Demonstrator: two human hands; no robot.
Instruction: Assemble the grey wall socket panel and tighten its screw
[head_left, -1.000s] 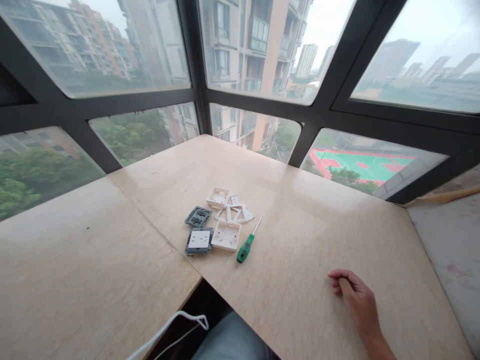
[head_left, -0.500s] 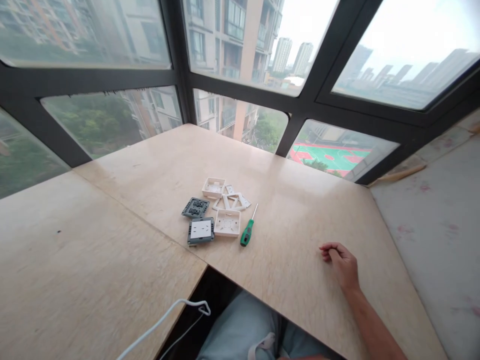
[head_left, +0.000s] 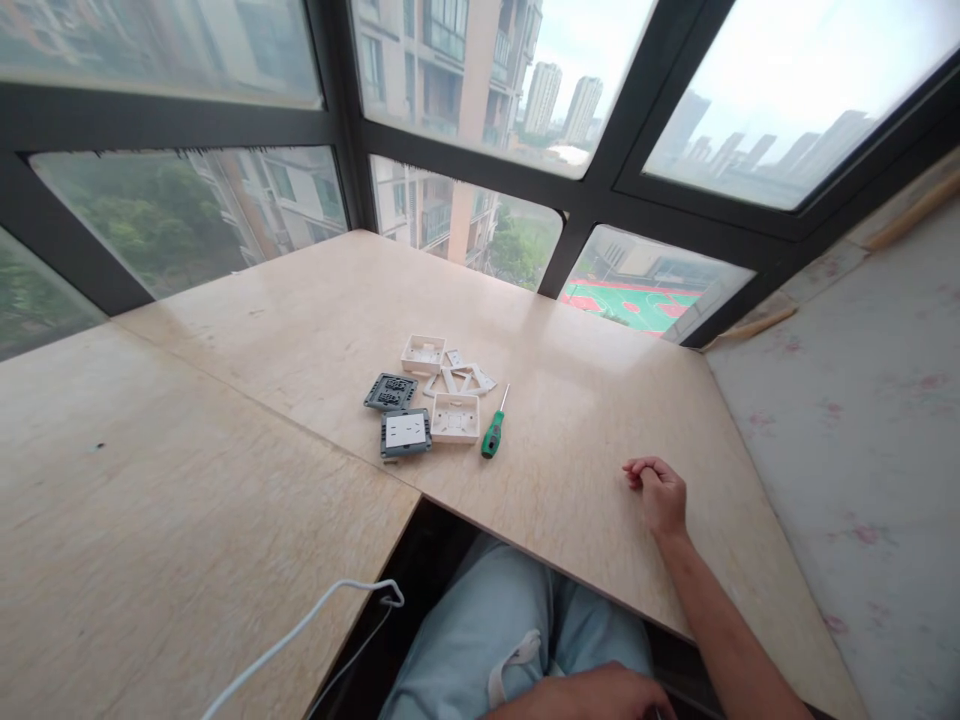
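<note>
My right hand point(head_left: 657, 494) rests on the tabletop with its fingers curled in, and nothing shows in it. Low in the view, my left hand point(head_left: 611, 690) lies over my lap, its fingers mostly cut off by the frame's bottom edge. Left of the right hand lies a green-handled screwdriver point(head_left: 493, 434), its shaft pointing away from me. Beside it are two white plastic mounting boxes point(head_left: 455, 437) point(head_left: 424, 367) and several white frames point(head_left: 480, 379). A wall socket point(head_left: 406, 432) lies face up; a second socket module point(head_left: 391, 390) shows its dark back.
The stone-like tabletop point(head_left: 225, 440) has a seam and a cut-out corner above my legs point(head_left: 472, 630). A white cable point(head_left: 300, 627) runs over the left edge of that gap. Dark-framed windows point(head_left: 480, 165) stand behind, and a flowered wall point(head_left: 847, 450) bounds the right.
My left hand has come further into view at the bottom. The whole scene has shifted slightly up as my head moved; my right hand stays curled on the table.
</note>
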